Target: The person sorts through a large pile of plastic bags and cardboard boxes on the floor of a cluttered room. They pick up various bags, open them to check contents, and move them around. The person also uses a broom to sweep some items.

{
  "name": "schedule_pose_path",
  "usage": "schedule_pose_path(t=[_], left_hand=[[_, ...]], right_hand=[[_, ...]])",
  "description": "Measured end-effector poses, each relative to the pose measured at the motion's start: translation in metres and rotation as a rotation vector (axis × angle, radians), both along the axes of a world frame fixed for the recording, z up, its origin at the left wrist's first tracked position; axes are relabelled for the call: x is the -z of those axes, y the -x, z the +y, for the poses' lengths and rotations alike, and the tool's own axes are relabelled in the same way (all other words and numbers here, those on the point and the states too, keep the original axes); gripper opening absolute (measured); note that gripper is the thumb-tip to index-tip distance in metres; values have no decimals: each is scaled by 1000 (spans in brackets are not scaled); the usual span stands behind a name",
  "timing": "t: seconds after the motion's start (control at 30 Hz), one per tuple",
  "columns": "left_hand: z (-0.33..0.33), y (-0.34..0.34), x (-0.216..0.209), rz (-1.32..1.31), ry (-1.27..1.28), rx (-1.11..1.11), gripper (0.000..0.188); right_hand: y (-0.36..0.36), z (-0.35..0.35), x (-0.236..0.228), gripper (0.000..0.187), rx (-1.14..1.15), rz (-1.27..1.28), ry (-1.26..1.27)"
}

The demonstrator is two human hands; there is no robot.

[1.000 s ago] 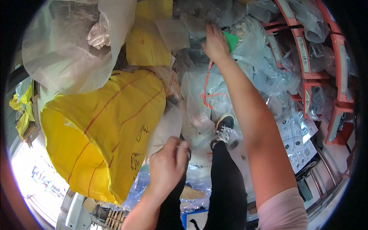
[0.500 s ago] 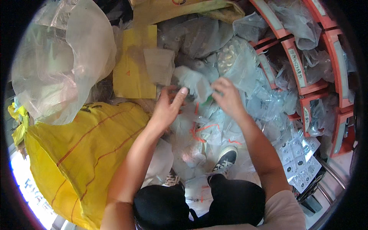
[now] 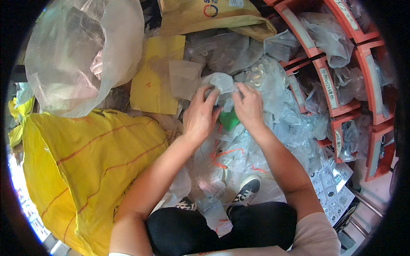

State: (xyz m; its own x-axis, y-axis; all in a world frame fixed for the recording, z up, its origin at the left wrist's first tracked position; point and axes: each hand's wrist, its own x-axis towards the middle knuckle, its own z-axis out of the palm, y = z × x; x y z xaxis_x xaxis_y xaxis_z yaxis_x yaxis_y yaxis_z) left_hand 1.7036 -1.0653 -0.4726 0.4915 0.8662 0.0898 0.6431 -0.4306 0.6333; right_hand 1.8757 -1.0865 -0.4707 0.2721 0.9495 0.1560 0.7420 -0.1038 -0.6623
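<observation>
A small whitish plastic bag [image 3: 220,82] is stretched between my hands in front of me. My left hand [image 3: 200,113] has its thumb and fingers bent around the bag's left side. On the other side, my right hand [image 3: 249,104] pinches the bag's edge between thumb and fingers. Whatever the bag contains cannot be made out. A green piece [image 3: 229,121] shows just below, between my wrists. Beside my left hand, a pale sheet or flat packet [image 3: 184,79] lies against a yellow board [image 3: 154,79].
A bulging yellow woven sack [image 3: 94,166] stands at left, below a large open clear bag [image 3: 115,47]. Orange-red parts bins [image 3: 326,85] holding plastic bags line the right. Clear bags [image 3: 290,115] and red string [image 3: 230,152] cover the floor around my shoes [image 3: 248,187].
My hands have come closer together at the small bag, and my right hand has moved onto its edge. More of the green piece shows. The whole view has shifted slightly.
</observation>
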Motion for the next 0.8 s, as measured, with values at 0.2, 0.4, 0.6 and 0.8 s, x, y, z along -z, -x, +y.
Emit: schedule_pose_path(t=[0.2, 0.4, 0.6, 0.8], left_hand=[[16, 3, -7, 372, -180, 176, 36], [-18, 21, -38, 72, -384, 235, 21], [-32, 28, -61, 143, -336, 279, 20], [-52, 18, -63, 178, -429, 378, 16]], right_hand=[[-21, 2, -11, 21, -151, 74, -177], [-34, 2, -40, 20, -74, 51, -175], [-37, -7, -57, 22, -109, 116, -162], [-38, -9, -67, 22, -125, 130, -154]])
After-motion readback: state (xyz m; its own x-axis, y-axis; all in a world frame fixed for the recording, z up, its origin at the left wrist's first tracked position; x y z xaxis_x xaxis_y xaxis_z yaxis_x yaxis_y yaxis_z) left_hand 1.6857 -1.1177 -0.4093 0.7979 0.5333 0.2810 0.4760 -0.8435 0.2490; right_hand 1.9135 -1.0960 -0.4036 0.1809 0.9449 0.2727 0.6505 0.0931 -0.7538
